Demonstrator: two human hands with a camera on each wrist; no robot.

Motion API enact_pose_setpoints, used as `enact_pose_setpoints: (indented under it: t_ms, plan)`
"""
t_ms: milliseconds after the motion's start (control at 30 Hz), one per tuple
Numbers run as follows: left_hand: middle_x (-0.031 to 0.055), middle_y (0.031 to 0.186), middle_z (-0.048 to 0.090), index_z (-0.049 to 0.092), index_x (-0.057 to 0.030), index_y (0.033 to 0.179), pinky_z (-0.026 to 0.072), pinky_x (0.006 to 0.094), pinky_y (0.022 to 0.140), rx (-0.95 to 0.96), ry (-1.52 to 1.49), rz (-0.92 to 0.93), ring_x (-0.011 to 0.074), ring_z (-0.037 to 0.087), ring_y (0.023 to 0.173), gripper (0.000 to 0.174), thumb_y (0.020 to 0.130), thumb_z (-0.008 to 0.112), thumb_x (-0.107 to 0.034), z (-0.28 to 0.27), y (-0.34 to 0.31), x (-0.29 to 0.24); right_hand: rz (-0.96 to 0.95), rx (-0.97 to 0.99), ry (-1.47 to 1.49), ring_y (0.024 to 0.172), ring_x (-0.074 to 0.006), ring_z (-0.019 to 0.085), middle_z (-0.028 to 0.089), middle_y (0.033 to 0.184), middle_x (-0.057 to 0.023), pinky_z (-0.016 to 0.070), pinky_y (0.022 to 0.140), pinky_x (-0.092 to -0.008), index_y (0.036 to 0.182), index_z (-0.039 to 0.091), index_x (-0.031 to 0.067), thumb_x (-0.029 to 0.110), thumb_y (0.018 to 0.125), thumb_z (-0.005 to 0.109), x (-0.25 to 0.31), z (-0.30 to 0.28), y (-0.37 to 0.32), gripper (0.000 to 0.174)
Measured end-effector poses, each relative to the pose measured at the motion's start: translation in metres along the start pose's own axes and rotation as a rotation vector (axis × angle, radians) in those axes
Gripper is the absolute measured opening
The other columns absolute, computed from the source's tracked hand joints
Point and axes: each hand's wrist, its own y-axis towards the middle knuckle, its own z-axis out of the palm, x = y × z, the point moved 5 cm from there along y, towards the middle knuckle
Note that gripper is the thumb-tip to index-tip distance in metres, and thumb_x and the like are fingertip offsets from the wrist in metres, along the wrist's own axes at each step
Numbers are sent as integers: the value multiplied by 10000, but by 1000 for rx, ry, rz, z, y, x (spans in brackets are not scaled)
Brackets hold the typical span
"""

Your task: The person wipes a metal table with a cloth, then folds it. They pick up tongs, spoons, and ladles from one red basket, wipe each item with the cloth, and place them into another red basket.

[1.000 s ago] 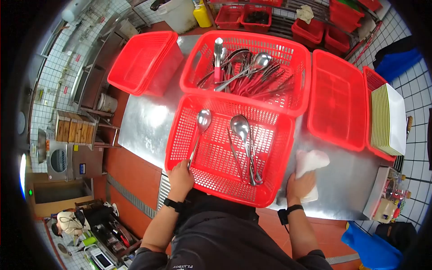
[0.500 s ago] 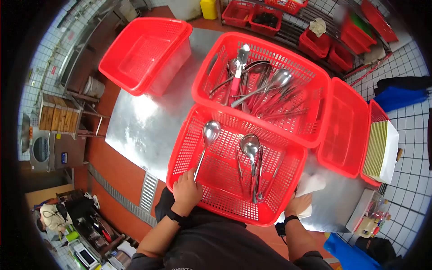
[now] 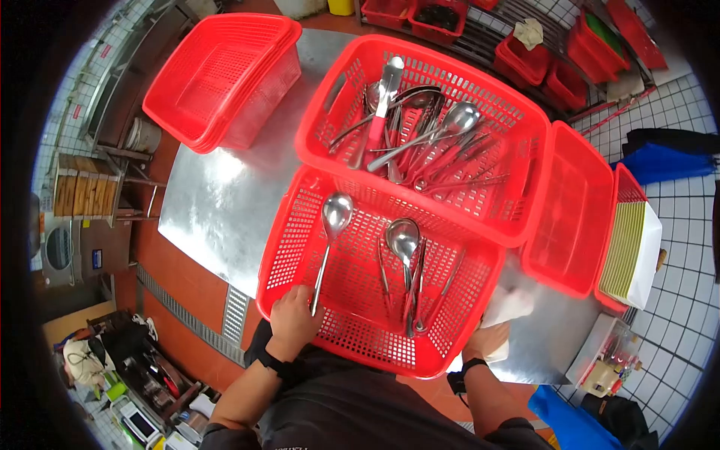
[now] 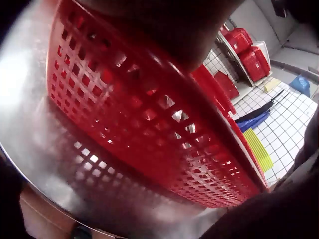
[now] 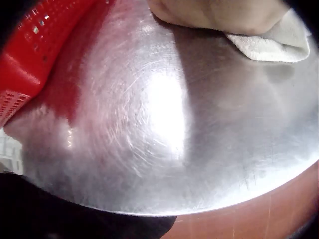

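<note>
My left hand point(image 3: 295, 322) grips the near left rim of the front red basket point(image 3: 360, 343), beside the handle of a long spoon point(image 3: 337, 214) leaning inside. In the left wrist view the perforated basket wall point(image 4: 114, 114) fills the middle. Another spoon point(image 3: 403, 236) and several tongs lie in that basket. To the right of it, my right hand point(image 3: 487, 341) holds a white cloth point(image 3: 511, 300) on the metal table point(image 3: 217, 202); its fingers are mostly hidden. The right wrist view shows that hand point(image 5: 224, 15) low over the tabletop, with the cloth point(image 5: 274, 47) under it.
Behind stands a larger red basket point(image 3: 315, 142) full of spoons, tongs and other utensils. Stacked red baskets point(image 3: 217, 75) sit at the back left. A shallow red bin point(image 3: 570, 210) and stacked pale trays point(image 3: 634, 255) are on the right, with a box of bottles point(image 3: 600, 360) nearer.
The head view has shifted, moving the baskets in the picture. The front basket looks turned clockwise compared with one second ago. My left hand stays at its rim; my right hand stays with the cloth.
</note>
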Motion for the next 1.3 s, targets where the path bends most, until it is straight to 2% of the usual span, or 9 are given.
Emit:
enact_pose_setpoints:
  t_ms: [100, 233, 533, 633, 767, 900, 1000, 1167, 1300]
  plan:
    - [94, 843, 646, 620, -76, 884, 511, 435, 671, -4, 29, -14, 300, 656, 758, 200, 754, 700, -205, 2, -2, 0, 10, 37, 5, 1271, -415, 396, 458, 1353, -269, 266, 1113, -497, 1327, 397, -105, 316, 730, 614, 6, -6, 2, 762]
    - [96, 828, 654, 635, -77, 892, 513, 430, 671, -6, 46, -32, 299, 659, 758, 197, 787, 687, -235, 6, -3, 4, 24, 104, 13, 1282, -412, 384, 449, 1359, -269, 259, 1116, -489, 1311, 407, -101, 299, 738, 633, 12, -16, 3, 734]
    - [101, 789, 677, 659, -82, 856, 528, 436, 665, -39, 62, -20, 307, 667, 720, 182, 813, 668, -259, 4, -6, 0, 6, 103, 14, 1273, -408, 398, 451, 1359, -255, 281, 1102, -494, 1292, 417, -97, 280, 730, 690, 8, -13, 0, 730]
    - [93, 846, 705, 680, -99, 868, 541, 425, 689, 12, 62, -50, 300, 682, 757, 183, 820, 654, -273, 5, -6, -2, 28, 88, 54, 1278, -407, 395, 448, 1362, -252, 283, 1104, -493, 1286, 419, -97, 279, 731, 699, 11, -20, 0, 726]
    - [114, 834, 704, 685, -111, 890, 541, 443, 703, 50, 84, -108, 313, 686, 778, 199, 844, 622, -294, 3, -6, -8, -40, 38, 95, 1290, -392, 393, 448, 1359, -245, 284, 1105, -496, 1277, 418, -92, 275, 734, 711, 10, -23, -1, 719]
    - [128, 822, 701, 685, -120, 910, 538, 454, 718, 101, 138, -134, 331, 685, 791, 217, 861, 594, -310, 4, -6, -9, 10, 55, 105, 1288, -385, 400, 457, 1350, -241, 288, 1102, -497, 1276, 422, -86, 277, 730, 717, 6, -20, -3, 718]
    - [127, 816, 700, 680, -119, 907, 536, 457, 722, 95, 128, -106, 336, 683, 793, 226, 868, 580, -318, 2, -6, -10, -4, 31, 129, 1287, -379, 406, 463, 1342, -236, 293, 1100, -495, 1258, 436, -77, 275, 721, 720, 8, -28, -4, 702]
    - [136, 840, 706, 686, -127, 919, 535, 462, 719, 161, 148, -173, 340, 685, 816, 235, 872, 574, -328, 0, -6, -15, -19, 28, 127, 1286, -370, 410, 466, 1334, -227, 298, 1096, -498, 1219, 461, -66, 275, 713, 724, 9, -28, -2, 665]
    - [141, 849, 706, 688, -127, 917, 538, 462, 718, 130, 141, -173, 344, 684, 820, 228, 870, 582, -324, 5, -8, -11, -41, 32, 146, 1246, -406, 425, 481, 1318, -257, 291, 1097, -494, 1162, 508, -102, 300, 759, 698, 14, -40, 1, 600]
